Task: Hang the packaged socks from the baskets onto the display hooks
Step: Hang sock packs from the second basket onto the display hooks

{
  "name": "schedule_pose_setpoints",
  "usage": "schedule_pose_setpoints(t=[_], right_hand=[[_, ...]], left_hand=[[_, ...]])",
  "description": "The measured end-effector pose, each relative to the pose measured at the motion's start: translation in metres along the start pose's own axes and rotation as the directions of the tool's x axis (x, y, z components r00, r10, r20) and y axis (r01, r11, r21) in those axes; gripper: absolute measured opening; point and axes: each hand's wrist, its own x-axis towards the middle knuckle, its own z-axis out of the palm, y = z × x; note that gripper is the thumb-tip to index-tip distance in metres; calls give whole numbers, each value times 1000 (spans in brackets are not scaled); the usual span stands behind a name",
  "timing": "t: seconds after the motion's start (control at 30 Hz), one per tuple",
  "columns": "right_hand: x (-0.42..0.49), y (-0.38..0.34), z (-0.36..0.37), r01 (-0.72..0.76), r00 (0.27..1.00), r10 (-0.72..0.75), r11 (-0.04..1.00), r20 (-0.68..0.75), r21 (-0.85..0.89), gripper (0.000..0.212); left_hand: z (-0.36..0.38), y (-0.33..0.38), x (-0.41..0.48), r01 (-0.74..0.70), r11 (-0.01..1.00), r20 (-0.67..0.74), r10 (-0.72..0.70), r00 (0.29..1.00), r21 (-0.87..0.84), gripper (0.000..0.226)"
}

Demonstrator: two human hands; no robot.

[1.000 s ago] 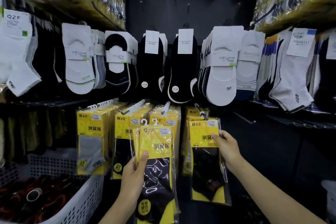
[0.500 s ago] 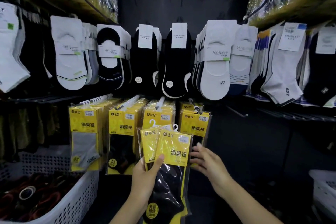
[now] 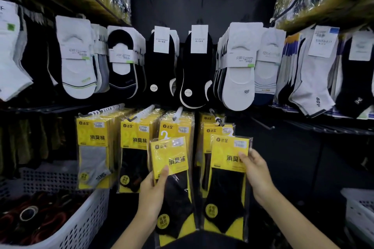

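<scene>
Left hand (image 3: 152,194) is clamped on a yellow sock packet (image 3: 172,159), thumb laid across the card, and it is held low in front of the hung rows. The right hand (image 3: 256,170) is closed round the edge of a second packet (image 3: 226,168), whose white hanger loop is held just beside the tip of the fourth hook (image 3: 215,116); whether it is threaded cannot be told. Three hooks to the left are seen packed with hung packets (image 3: 93,137), while the fourth carries few. Much is judged done, with these two left to hang, plus whatever socks are kept in the white basket (image 3: 81,228), whose contents cannot be made out.
</scene>
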Motion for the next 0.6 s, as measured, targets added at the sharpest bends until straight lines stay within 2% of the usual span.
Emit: schedule_pose_setpoints(t=[0.2,0.33,0.4,0.47,0.6], right_hand=[[29,-13,3,81,993,-72,991,88,-105,16],[44,-6,15,48,994,-37,992,103,-114,14],[53,0,21,-5,999,10,996,52,-93,12],[61,6,26,-92,995,88,993,-47,-75,20],[67,22,26,-253,937,237,967,-259,-33,31]], left_hand=[[-14,3,10,-46,998,-15,46,999,48,4],[-17,4,11,-49,997,-17,50,999,57,2],[-15,5,10,-52,997,-12,53,999,62,3],[-13,5,8,-49,997,-1,49,999,61,3],[-7,4,5,-34,998,35,33,999,47,6]])
